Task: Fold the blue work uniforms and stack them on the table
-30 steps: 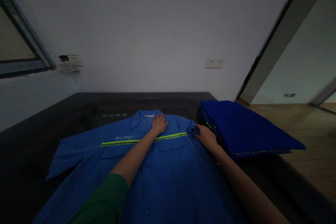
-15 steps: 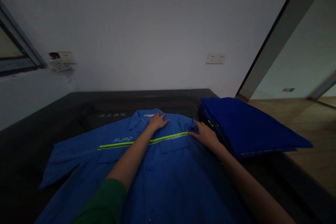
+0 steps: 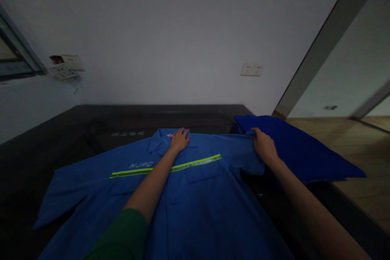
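A blue short-sleeved work shirt (image 3: 195, 195) lies front side up on a dark table, with a yellow-green reflective stripe across its chest and white letters at its left. My left hand (image 3: 179, 140) rests flat on the shirt beside the collar, fingers extended. At the right sleeve's end, my right hand (image 3: 264, 145) is closed on the cuff and holds the sleeve stretched out sideways. The sleeve overlaps the near left side of a darker blue folded cloth stack (image 3: 295, 150). The shirt's lower hem runs out of view.
The dark table (image 3: 76, 130) meets a white wall with a socket plate (image 3: 252, 69). More sockets (image 3: 68, 67) sit at the left near a window frame. Past the table's right edge is a wood-look floor (image 3: 359, 138).
My right hand has moved right, drawing the sleeve out from the shoulder towards the cloth stack. My left hand stays near the collar.
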`<state>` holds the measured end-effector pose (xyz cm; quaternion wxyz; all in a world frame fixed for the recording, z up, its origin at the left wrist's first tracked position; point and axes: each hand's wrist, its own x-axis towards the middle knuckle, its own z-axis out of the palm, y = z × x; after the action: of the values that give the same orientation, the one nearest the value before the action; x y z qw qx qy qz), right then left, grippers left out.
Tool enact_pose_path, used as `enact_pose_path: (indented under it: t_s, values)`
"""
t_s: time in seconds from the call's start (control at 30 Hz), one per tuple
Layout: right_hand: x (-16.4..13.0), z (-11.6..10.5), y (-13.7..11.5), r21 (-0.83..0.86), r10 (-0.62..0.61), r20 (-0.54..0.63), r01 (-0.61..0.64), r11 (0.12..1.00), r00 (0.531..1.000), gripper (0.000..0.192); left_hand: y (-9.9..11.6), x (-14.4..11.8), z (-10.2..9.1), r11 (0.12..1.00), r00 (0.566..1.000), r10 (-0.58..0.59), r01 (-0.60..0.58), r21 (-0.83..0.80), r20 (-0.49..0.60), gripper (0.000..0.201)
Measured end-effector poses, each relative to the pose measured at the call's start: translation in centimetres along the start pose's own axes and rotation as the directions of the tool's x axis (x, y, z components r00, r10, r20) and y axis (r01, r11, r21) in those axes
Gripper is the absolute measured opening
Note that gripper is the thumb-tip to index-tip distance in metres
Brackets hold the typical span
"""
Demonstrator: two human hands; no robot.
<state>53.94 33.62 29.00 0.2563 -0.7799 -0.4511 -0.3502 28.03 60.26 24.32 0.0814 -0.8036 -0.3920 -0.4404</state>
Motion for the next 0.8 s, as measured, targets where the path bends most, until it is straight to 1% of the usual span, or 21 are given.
enact_pose_path:
  t_s: [0.07, 0.17, 0.27, 0.37, 0.47, 0.5, 0.57, 0.63, 0.67, 0.73, 0.8]
  values:
    - [0.0, -0.3, 0.7, -0.078, 0.013, -0.032, -0.016, 0.997, 0.999, 0.048, -0.1, 0.1, 0.2, 0.999, 1.0, -0.001, 0.0, -0.039, -0.022, 0.047]
    - [-0.5, -0.5, 0.3, -0.178, -0.054, -0.086, 0.038, 0.983, 0.995, 0.053, -0.1, 0.7, 0.1, 0.994, 0.998, -0.016, 0.008, -0.114, -0.067, 0.047]
    - [-0.7, -0.7, -1.9, -0.172, -0.185, -0.181, 0.154, 0.973, 0.966, 0.048, -0.6, 1.6, -1.2, 0.981, 0.989, -0.038, 0.009, -0.196, -0.143, 0.044]
    - [0.2, -0.4, -5.6, -0.041, -0.344, -0.213, 0.344, 0.938, 0.914, 0.039, -2.7, 2.0, -4.0, 0.97, 0.969, -0.067, 0.007, -0.243, -0.238, 0.041]
    - [2.2, 1.2, -10.3, 0.152, -0.495, -0.149, 0.514, 0.844, 0.856, 0.03, -6.4, 1.0, -7.2, 0.97, 0.947, -0.128, 0.057, -0.238, -0.295, 0.043]
    - [3.0, 1.9, -12.0, 0.209, -0.547, -0.105, 0.556, 0.804, 0.831, 0.028, -7.7, 0.3, -8.0, 0.969, 0.94, -0.16, 0.092, -0.227, -0.3, 0.043]
    - [4.5, 3.6, -15.4, 0.288, -0.648, -0.007, 0.622, 0.728, 0.761, 0.028, -10.2, -1.3, -8.9, 0.964, 0.928, -0.233, 0.179, -0.198, -0.292, 0.042]
    - [6.0, 5.2, -18.5, 0.312, -0.718, 0.072, 0.668, 0.675, 0.692, 0.031, -11.9, -3.0, -8.8, 0.953, 0.918, -0.291, 0.255, -0.162, -0.269, 0.038]
    - [6.6, 5.8, -19.9, 0.311, -0.737, 0.096, 0.683, 0.661, 0.669, 0.033, -12.4, -3.7, -8.5, 0.95, 0.916, -0.308, 0.279, -0.142, -0.258, 0.036]
    - [7.6, 6.9, -22.2, 0.296, -0.762, 0.128, 0.708, 0.641, 0.635, 0.035, -12.9, -4.7, -7.8, 0.95, 0.919, -0.312, 0.296, -0.1, -0.243, 0.033]
    - [8.5, 7.5, -23.8, 0.281, -0.782, 0.169, 0.731, 0.622, 0.6, 0.033, -12.8, -5.2, -7.3, 0.955, 0.926, -0.297, 0.291, -0.062, -0.233, 0.031]
